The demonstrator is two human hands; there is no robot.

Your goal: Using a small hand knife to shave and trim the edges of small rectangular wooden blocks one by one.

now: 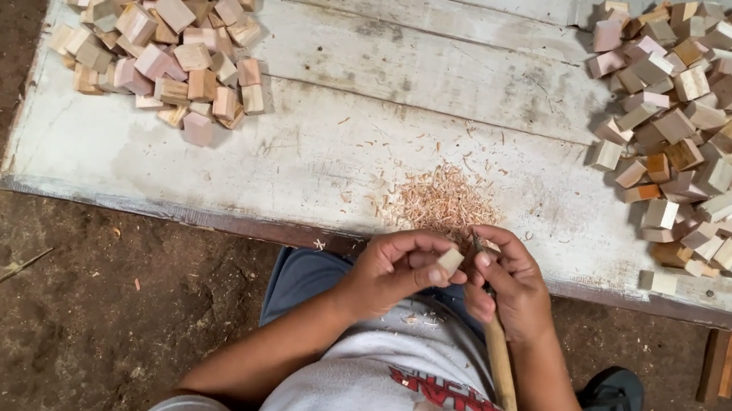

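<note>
Both hands work at the near edge of the worn white-painted wooden surface (315, 160). Left hand (395, 272) has its grip closed on a small pale wooden block (450, 261), pinched at the fingertips. Right hand (512, 283), just beside it, is closed around a long wooden-handled carving tool (501, 363). Beyond the hands lies a heap of reddish wood shavings (441, 202); block piles sit far left (162, 24) and far right (706, 129).

Soft, even daylight with faint shadows; the view is sharp, edges slightly bowed, no glare.
</note>
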